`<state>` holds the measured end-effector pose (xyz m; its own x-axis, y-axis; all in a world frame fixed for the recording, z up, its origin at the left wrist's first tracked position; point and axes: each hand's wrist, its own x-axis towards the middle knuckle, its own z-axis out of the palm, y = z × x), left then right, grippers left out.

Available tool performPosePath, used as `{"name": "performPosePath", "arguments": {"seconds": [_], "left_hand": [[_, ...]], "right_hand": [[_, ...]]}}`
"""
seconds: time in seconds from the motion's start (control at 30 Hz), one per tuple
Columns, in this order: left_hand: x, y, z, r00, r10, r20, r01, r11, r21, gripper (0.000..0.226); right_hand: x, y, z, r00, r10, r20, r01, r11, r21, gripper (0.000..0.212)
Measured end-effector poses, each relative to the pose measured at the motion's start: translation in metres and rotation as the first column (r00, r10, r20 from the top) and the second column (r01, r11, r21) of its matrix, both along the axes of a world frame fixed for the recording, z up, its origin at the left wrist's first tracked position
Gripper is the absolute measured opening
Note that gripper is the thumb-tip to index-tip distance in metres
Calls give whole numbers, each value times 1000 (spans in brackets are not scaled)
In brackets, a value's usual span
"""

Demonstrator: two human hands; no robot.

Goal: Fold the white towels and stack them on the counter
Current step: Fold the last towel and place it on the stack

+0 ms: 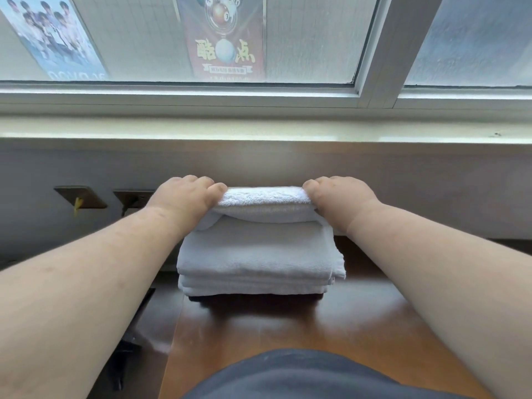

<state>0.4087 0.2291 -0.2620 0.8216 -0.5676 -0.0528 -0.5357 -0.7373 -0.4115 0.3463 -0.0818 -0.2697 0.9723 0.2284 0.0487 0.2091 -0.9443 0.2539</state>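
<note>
Premises: a commercial leisure or service venue, most likely a billiards hall back area, not a dwelling.

A promotional poster [227,38] showing numbered pool balls and large characters is fixed to the frosted window [311,38], its lettering reading reversed from inside, so it faces the street. A second poster [53,38] with a group of people hangs on the same glass to the left. A varnished wooden bench [331,321] stands against the wall under a pale sill [288,131]. Two dark wall plates [80,197] are set low in the wall. A uniform stack of white towels [256,254] sits on the bench, consistent with trade stock.
</note>
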Motion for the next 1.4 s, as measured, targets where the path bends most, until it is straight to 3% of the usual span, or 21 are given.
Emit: {"name": "performPosePath", "arguments": {"seconds": [0.23,0.53,0.63,0.7,0.73,0.8,0.87,0.93,1.0,1.07,1.17,1.3,1.4], "left_hand": [[-32,18,-25,1000,7,-24,-9,996,-83,79],[-76,32,-60,996,53,-65,-63,985,-159,64],[-86,32,-66,985,91,-144,-117,976,-182,63],[-90,32,-67,955,144,-258,-229,914,-336,62],[-90,30,-66,926,180,-332,-323,832,-450,58],[-84,25,-65,879,269,-395,-468,648,-601,52],[-77,21,-63,790,426,-442,-608,449,-655,49],[-73,18,-60,636,486,-600,-754,224,-618,67],[-66,21,-58,528,471,-707,-828,103,-551,78],[-56,24,-57,463,494,-736,-872,105,-478,82],[-44,25,-56,401,524,-751,-907,111,-407,89],[-28,23,-51,317,325,-891,-911,-155,-381,99],[-14,21,-43,314,275,-909,-913,-174,-369,97]], "right_hand": [[-29,6,-15,999,22,-23,-20,997,72,25],[-81,9,-48,990,73,-121,-64,995,83,53],[-96,9,-57,984,-12,-177,48,978,202,66],[-100,15,-60,962,-118,-246,234,821,520,51],[-99,19,-62,950,-176,-257,306,675,671,34],[-90,24,-64,888,-369,-273,411,376,830,26],[-85,26,-65,725,-534,-435,545,58,837,35],[-82,23,-65,593,-497,-634,624,-214,752,61],[-78,19,-61,500,-418,-759,659,-385,646,76],[-72,16,-56,447,-348,-824,699,-438,565,80],[-63,8,-57,436,-238,-868,786,-369,496,73],[-60,-3,-58,452,-86,-888,815,-367,450,23],[-54,-10,-55,492,-62,-868,811,-329,483,18]]}}
